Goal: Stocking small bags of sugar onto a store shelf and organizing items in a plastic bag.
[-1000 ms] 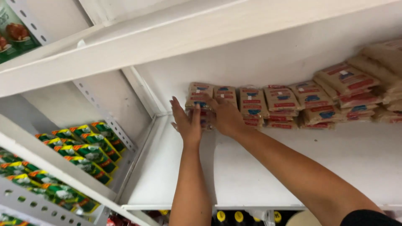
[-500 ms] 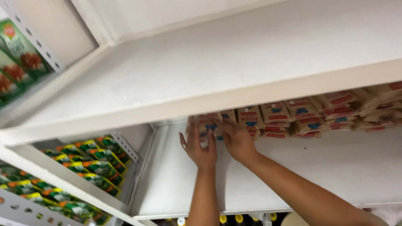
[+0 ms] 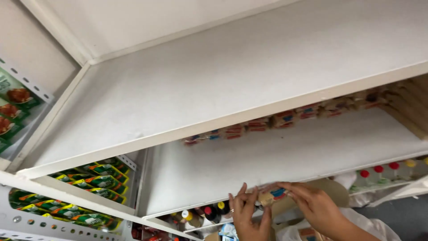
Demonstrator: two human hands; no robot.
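Note:
Both my hands are low in the view, below the front edge of the middle white shelf. My left hand and my right hand together hold a small tan packet with red and blue print, fingers pinching its ends. A row of similar tan packets lines the back of that shelf, partly hidden by the upper shelf. A ring shows on my left hand.
Green pouches fill the neighbouring shelf unit at left, with more green packs higher up. Bottles with coloured caps stand on the shelf below, and more red- and yellow-capped bottles at right. A cardboard box sits below my hands.
My hands have come down from the packets at the back of the shelf to below its front edge, now holding one packet. The view has tilted upward, showing more of the upper shelf.

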